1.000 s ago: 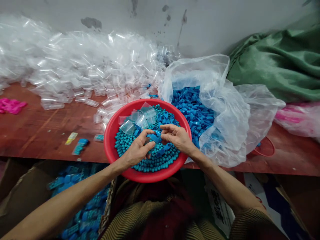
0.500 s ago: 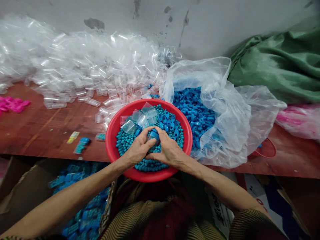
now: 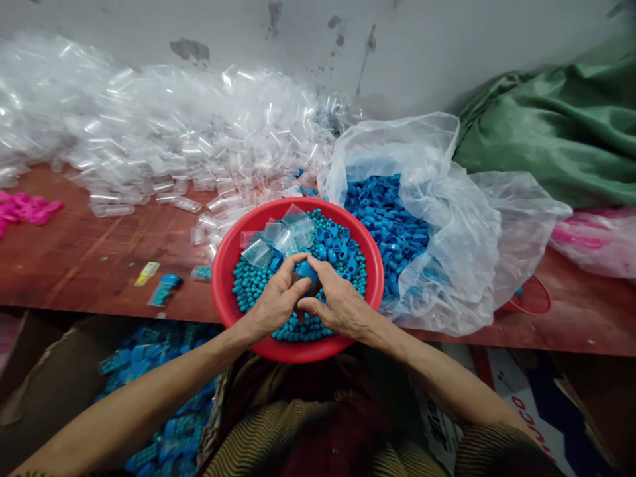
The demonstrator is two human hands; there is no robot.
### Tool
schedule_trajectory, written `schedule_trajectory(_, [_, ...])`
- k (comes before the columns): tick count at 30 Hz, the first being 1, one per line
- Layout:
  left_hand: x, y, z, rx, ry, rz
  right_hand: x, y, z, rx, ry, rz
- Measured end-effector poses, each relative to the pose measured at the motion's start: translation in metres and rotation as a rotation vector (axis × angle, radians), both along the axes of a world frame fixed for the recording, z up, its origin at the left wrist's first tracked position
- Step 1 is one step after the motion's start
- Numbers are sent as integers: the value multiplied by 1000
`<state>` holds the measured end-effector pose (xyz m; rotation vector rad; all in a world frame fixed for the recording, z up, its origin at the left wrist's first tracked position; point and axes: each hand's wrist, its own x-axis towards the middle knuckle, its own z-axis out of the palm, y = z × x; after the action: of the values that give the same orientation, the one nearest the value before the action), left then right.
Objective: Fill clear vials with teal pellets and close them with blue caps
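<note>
Over a red basin (image 3: pixel 226 301), my left hand (image 3: pixel 281 296) and my right hand (image 3: pixel 339 298) close around a small clear container with a blue cap (image 3: pixel 306 271). Fingers of both hands wrap it, hiding much of its body. Teal beads (image 3: pixel 248 283) fill the basin. Several clear plastic containers (image 3: pixel 258 252) lie on the beads at the far left of the basin. Blue caps (image 3: pixel 342 245) rest on the beads at the right side, close to my right fingers.
Clear containers (image 3: pixel 199 132) are heaped along the wall. A plastic bag (image 3: pixel 457 218) of blue caps (image 3: pixel 387 218) stands right of the basin. One filled container (image 3: pixel 163 290) lies on the red table (image 3: pixel 89 265). Below, a cardboard box (image 3: pixel 50 377) holds filled ones. Green cloth (image 3: pixel 551 132) lies at right.
My right thumb and fingers have shifted slightly around the blue-capped container, and more of its cap shows. The basin and the things around it look the same.
</note>
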<state>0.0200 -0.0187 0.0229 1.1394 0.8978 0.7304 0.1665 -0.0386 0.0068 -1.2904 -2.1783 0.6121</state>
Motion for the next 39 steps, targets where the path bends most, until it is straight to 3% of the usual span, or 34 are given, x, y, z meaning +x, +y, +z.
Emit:
schedule_trajectory(5, [2,-1,-7,4,-15,30,-2,-5,-2,88,-123,3])
schedule_trajectory(12, [6,0,-9,66,21,81,-10,-7,1,130,-225,-136])
schedule_trajectory(18, [12,-3,-15,27,36,189,-13,1,-9,156,-206,-92])
schedule_trajectory(24, [13,-1,-16,106,79,196,-9,6,-13,180,-136,-73])
schedule_trajectory(30, [9,0,-11,20,-97,114,-5,6,-5,152,57,-40])
schedule_trajectory(34, [10,-2,-15,-6,-53,175,-9,5,-8,145,-102,-56])
schedule_trajectory(39, [14,-5,-21,160,132,245,-14,6,-14,123,-267,-59])
